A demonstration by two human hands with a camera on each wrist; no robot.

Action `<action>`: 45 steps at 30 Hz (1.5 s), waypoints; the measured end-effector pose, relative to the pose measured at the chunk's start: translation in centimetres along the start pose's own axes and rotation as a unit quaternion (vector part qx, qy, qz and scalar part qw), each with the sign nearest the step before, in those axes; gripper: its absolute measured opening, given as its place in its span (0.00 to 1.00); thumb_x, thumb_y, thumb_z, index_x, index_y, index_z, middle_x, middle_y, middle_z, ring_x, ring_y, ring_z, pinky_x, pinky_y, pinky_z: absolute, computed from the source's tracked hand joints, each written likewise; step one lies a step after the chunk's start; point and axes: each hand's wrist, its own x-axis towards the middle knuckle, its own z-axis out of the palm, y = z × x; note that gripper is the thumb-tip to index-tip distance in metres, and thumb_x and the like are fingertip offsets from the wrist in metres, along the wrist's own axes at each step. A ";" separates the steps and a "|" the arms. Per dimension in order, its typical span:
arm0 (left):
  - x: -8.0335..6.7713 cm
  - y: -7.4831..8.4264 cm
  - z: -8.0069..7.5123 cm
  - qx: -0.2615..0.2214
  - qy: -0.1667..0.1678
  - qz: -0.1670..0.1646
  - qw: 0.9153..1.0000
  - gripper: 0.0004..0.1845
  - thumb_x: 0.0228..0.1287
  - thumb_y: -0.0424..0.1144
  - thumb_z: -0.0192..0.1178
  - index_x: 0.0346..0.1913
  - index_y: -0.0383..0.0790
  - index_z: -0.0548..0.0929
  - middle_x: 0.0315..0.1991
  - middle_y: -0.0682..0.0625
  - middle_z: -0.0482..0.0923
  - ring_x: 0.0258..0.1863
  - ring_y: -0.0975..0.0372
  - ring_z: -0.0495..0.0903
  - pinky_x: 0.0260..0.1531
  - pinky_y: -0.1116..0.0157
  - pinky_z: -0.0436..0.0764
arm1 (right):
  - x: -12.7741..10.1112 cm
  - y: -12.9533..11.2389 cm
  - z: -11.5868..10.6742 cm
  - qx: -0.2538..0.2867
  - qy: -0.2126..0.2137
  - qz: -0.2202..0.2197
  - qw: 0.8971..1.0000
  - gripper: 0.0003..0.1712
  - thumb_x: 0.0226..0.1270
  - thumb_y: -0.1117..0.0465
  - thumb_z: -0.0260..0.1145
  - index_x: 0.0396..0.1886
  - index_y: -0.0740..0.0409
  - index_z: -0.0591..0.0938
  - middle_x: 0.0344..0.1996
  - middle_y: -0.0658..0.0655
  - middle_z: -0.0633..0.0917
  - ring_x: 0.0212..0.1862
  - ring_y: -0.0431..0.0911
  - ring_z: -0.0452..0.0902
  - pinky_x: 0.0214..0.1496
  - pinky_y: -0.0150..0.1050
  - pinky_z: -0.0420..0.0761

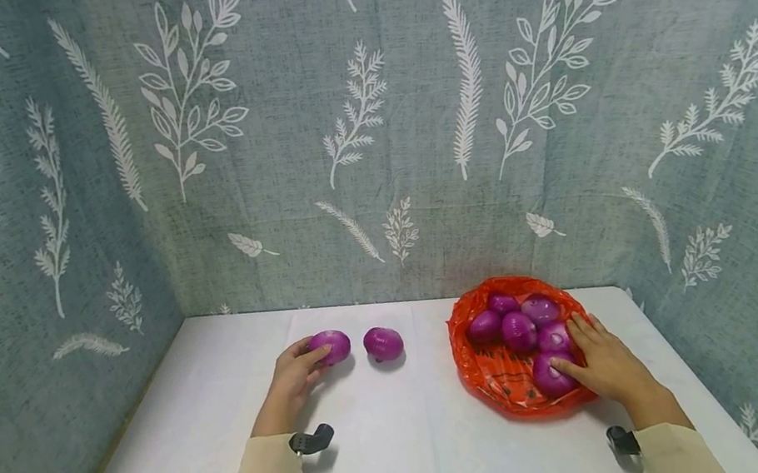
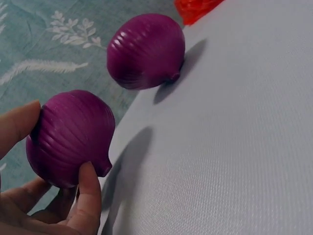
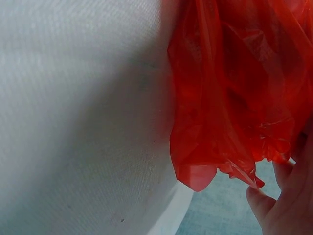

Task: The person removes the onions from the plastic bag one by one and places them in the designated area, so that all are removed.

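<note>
Right hand (image 1: 610, 361), one: fingers extended over the right rim of the red bag (image 1: 480, 384), thumb on one of the bagged onions (image 1: 519, 332); fingertip contact is partly hidden. Bagged onions: purple, six visible. Left hand (image 1: 295, 375), one: left of the bag, gripping a held onion (image 2: 73, 134), purple. Loose onion (image 1: 384, 344), one: between held onion and bag, on white table (image 1: 387, 455). Leaf-print curtain (image 1: 299, 217): behind the bag.

My left hand (image 1: 294, 372) grips a glossy, round purple onion (image 1: 332, 347), a similar purple onion (image 1: 384, 344) lying nearby. My right hand (image 1: 610, 361) touches an open, crumpled red plastic bag (image 1: 470, 377) holding six purple onions (image 1: 519, 332).
</note>
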 end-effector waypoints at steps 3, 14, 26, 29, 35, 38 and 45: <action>0.0 -0.1 0.0 0.001 0.005 -0.001 1.000 0.36 0.62 0.34 0.67 0.70 0.31 0.64 0.65 0.36 0.63 0.51 0.52 0.76 0.51 0.61 0.79 | 0.0 0.0 0.0 0.001 0.000 0.001 1.000 0.59 0.62 0.25 0.52 0.74 0.69 0.56 0.73 0.72 0.53 0.73 0.68 0.40 0.67 0.69 0.48; 0.2 -0.3 0.4 0.029 0.007 -0.004 1.000 0.37 0.61 0.35 0.68 0.69 0.31 0.64 0.66 0.35 0.62 0.60 0.46 0.71 0.54 0.58 0.77 | 0.0 0.1 0.0 0.002 0.007 -0.010 1.000 0.59 0.62 0.26 0.53 0.73 0.70 0.56 0.72 0.72 0.54 0.72 0.68 0.41 0.67 0.69 0.49; 0.1 -0.4 0.9 0.025 0.015 -0.011 1.000 0.35 0.61 0.34 0.67 0.69 0.30 0.64 0.67 0.34 0.61 0.63 0.44 0.68 0.53 0.58 0.78 | 0.0 0.1 -0.1 0.005 -0.001 0.000 1.000 0.60 0.61 0.25 0.53 0.74 0.69 0.56 0.73 0.72 0.53 0.73 0.68 0.40 0.67 0.68 0.49; 0.2 -0.3 1.1 0.027 0.017 -0.010 0.999 0.35 0.62 0.35 0.67 0.69 0.29 0.63 0.66 0.33 0.61 0.62 0.44 0.69 0.53 0.58 0.78 | -0.1 0.0 -0.2 0.005 -0.002 0.003 1.000 0.60 0.61 0.25 0.52 0.74 0.69 0.56 0.73 0.72 0.53 0.73 0.68 0.40 0.67 0.68 0.49; 0.2 0.0 1.3 0.047 0.025 -0.017 0.998 0.35 0.62 0.37 0.66 0.68 0.28 0.63 0.62 0.34 0.66 0.58 0.47 0.71 0.53 0.58 0.78 | 0.0 0.0 -0.2 0.010 -0.005 0.002 1.000 0.60 0.61 0.25 0.53 0.74 0.69 0.55 0.73 0.72 0.53 0.73 0.68 0.40 0.67 0.68 0.49; 0.2 0.0 1.3 0.058 0.030 -0.021 0.998 0.35 0.63 0.39 0.66 0.68 0.29 0.63 0.59 0.34 0.68 0.56 0.49 0.72 0.53 0.57 0.78 | 0.0 0.1 -0.1 0.011 -0.006 0.000 1.000 0.60 0.61 0.25 0.53 0.74 0.70 0.55 0.73 0.72 0.53 0.73 0.68 0.40 0.67 0.68 0.49; 0.3 0.0 1.4 0.062 0.031 -0.021 0.997 0.35 0.64 0.40 0.65 0.68 0.29 0.63 0.59 0.34 0.69 0.56 0.49 0.72 0.53 0.57 0.78 | -0.2 0.2 -0.1 0.012 -0.001 0.000 1.000 0.60 0.61 0.25 0.53 0.73 0.70 0.56 0.72 0.72 0.54 0.73 0.68 0.40 0.67 0.68 0.49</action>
